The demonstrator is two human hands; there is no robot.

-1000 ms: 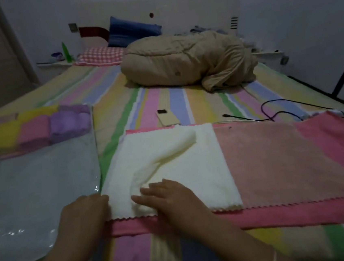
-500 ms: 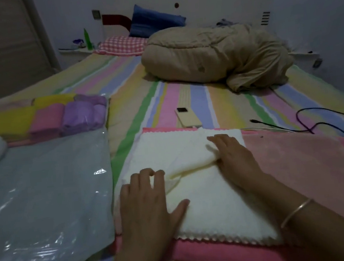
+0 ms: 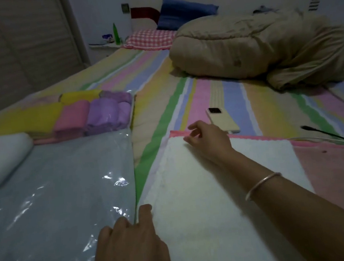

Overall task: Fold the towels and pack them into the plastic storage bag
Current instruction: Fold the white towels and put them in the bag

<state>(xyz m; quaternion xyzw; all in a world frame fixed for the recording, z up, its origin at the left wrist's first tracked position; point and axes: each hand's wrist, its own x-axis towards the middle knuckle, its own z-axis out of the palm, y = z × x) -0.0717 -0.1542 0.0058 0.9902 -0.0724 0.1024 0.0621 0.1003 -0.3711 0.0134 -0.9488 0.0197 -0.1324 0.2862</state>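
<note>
A cream towel [image 3: 212,200] lies spread flat on a larger pink towel [image 3: 341,172] on the striped bed. My right hand [image 3: 208,141] reaches to the cream towel's far left corner, its bent fingers pinching that corner. At the towel's near left edge rests my left hand [image 3: 132,247], index finger stretched along the edge. The clear plastic storage bag [image 3: 64,205] lies flat to the left. Rolled yellow [image 3: 30,119], pink [image 3: 72,119] and purple towels [image 3: 107,113] sit at its far end. A folded white towel [image 3: 2,156] lies at the bag's left side.
A cream phone [image 3: 223,120] lies just beyond the towels. A black cable [image 3: 337,138] runs over the bed at the right. A bundled tan duvet [image 3: 264,46] and pillows [image 3: 153,38] fill the far end. Wardrobe doors [image 3: 20,44] stand at the left.
The bunched fold in the cream towel is gone and it lies flat. My right hand moved from the towel's middle to its far left corner. My left hand slid to the near left edge.
</note>
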